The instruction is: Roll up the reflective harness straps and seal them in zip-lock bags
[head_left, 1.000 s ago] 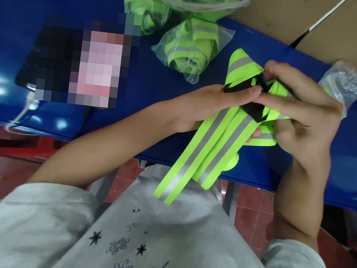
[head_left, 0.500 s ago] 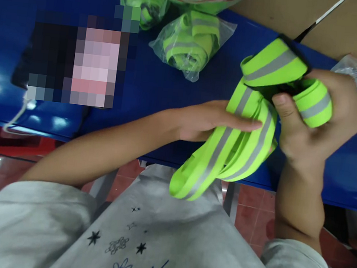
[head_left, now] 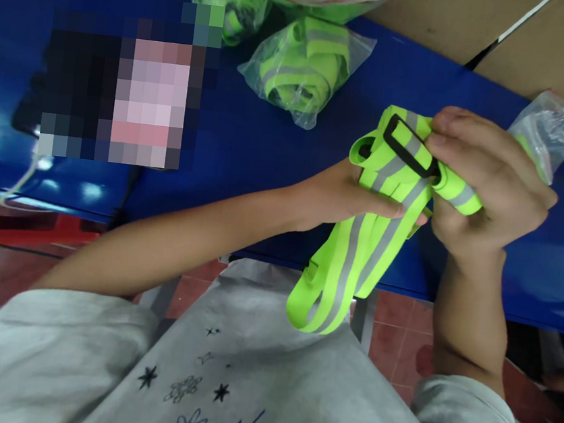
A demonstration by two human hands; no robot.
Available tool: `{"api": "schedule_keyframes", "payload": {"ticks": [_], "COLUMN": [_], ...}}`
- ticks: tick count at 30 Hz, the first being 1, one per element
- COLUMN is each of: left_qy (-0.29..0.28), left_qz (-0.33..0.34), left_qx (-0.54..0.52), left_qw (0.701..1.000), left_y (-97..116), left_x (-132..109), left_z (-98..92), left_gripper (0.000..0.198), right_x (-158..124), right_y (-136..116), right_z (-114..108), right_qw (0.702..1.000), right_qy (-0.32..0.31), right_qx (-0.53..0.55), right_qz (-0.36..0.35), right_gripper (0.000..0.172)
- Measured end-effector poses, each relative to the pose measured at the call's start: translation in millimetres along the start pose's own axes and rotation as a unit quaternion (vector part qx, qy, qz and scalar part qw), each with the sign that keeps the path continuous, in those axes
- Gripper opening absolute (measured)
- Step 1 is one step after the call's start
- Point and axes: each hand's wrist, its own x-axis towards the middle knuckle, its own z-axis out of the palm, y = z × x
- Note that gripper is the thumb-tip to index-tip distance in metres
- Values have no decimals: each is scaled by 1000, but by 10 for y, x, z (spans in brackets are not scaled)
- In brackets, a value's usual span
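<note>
A neon-green reflective strap [head_left: 350,260] with a grey stripe hangs in folded loops above the table's near edge. My left hand [head_left: 345,195] is closed round the folds, its thumb lying across the front. At the upper end sits a black plastic buckle [head_left: 406,144] threaded with the strap. My right hand [head_left: 495,171] grips the strap just right of this buckle, fingers bent over it; part of the band passes beneath the fingers. The lower loop dangles in front of my grey shirt.
Bagged rolls of similar green strap [head_left: 303,68] lie at the back of the blue table [head_left: 208,142]. A clear plastic bag [head_left: 556,131] rests beyond my right hand, near cardboard [head_left: 486,31]. On the left lies a dark, pixelated object [head_left: 82,87] beside a white cable [head_left: 23,182].
My right hand has turned over and come left and slightly down, bringing the buckle end against the folds. The loops hang narrower. My left hand stays closed on them.
</note>
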Motion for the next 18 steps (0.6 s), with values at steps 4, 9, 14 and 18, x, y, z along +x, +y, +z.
{"api": "schedule_keyframes", "payload": {"ticks": [4,9,14,18], "left_qy": [-48,-60,-41,-27], "left_qz": [-13,59,10,-24], "left_qx": [-15,-36,-43,-39], "left_qw": [999,996,998,999], "left_y": [22,108,122,141], "left_x": [-3,15,25,-12], "left_z": [-45,8,34,9], "left_gripper": [24,24,26,28], "right_x": [-10,-2,78,122], "right_y": [44,0,0,113], "right_z": [-24,-50,-167,-271], "right_qw": [997,995,994,947], "right_qy": [-29,-28,-100,-184], "right_qx": [-45,-76,27,230], "right_qz": [-63,-65,26,132], "right_gripper": [41,41,53,108]}}
